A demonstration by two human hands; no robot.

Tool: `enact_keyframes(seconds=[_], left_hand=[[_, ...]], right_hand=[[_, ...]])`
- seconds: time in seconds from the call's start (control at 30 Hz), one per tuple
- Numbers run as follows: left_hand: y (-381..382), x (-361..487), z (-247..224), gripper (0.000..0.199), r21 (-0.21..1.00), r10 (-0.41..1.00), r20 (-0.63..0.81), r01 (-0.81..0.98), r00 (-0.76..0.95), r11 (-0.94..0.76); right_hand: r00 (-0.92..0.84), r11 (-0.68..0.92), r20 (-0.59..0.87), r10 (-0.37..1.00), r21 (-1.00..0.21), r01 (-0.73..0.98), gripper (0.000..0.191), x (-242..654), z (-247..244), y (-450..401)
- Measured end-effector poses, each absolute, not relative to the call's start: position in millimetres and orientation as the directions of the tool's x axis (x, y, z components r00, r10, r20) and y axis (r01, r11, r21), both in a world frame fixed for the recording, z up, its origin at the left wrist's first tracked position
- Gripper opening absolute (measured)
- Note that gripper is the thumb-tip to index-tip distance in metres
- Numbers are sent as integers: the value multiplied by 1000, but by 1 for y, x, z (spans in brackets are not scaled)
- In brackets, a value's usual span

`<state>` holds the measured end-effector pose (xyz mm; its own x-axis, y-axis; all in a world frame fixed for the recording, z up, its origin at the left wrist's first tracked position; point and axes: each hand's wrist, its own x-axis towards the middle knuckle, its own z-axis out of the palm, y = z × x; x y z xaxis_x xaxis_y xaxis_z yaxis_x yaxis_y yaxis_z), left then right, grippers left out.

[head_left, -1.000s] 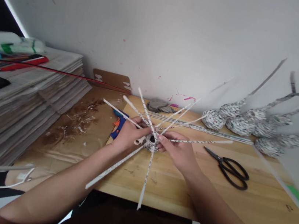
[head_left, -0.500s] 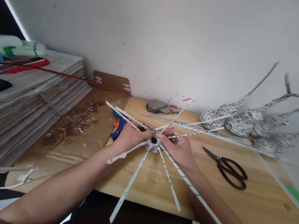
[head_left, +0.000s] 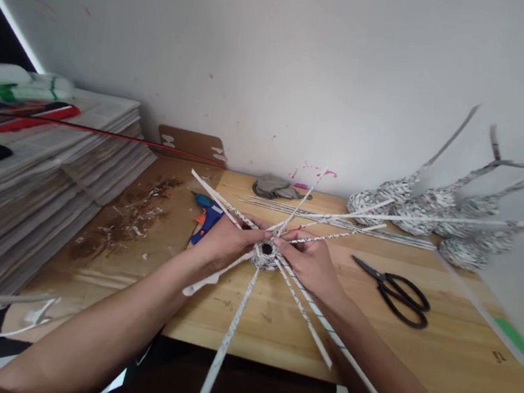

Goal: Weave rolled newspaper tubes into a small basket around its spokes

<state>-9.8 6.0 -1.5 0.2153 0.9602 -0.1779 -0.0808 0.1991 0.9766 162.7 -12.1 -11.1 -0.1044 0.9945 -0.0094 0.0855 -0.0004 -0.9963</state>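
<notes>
Woven paper-tube piece [head_left: 262,262] lay between left hand [head_left: 232,239] and right hand [head_left: 306,258], neither nearer; both pinched its far side, paper spokes [head_left: 228,338] radiating all around.

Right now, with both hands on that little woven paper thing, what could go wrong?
The scissors point toward the right hand, so a sideways move might bump the tips. A long paper strip passes in front of the woven shapes in this view and could perhaps snag on one. Another strip sticks out by the right forearm, which might bend it.
</notes>
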Motion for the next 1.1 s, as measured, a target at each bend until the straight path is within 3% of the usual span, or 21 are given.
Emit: enact_keyframes(seconds=[0.23,0.37,0.53,0.7,0.93,1.1], left_hand=[[6,-12,-2,16,937,940,-241,-195,242,291],[5,-12,1,19,973,964,-198,-82,177,215],[1,-12,0,20,999,993,-39,39,107,35],[4,-15,-12,23,992,986,-4,127,167,-17],[0,-9,-16,22,996,977,12,87,215,-31],[-5,-4,-12,21,988,978,73,121,193,-97]], right_hand=[[-111,-130,-119,987,-987,-98,40,158,-7,-12],[-107,-83,-71,992,-990,-112,37,156,-10,-11],[-68,-59,-52,996,-993,-106,35,154,-15,-11],[75,15,6,997,-992,-123,33,151,-11,-13],[216,-13,-51,975,-985,-171,34,151,-8,-13],[162,-85,-136,977,-954,-287,41,156,-13,-8]])
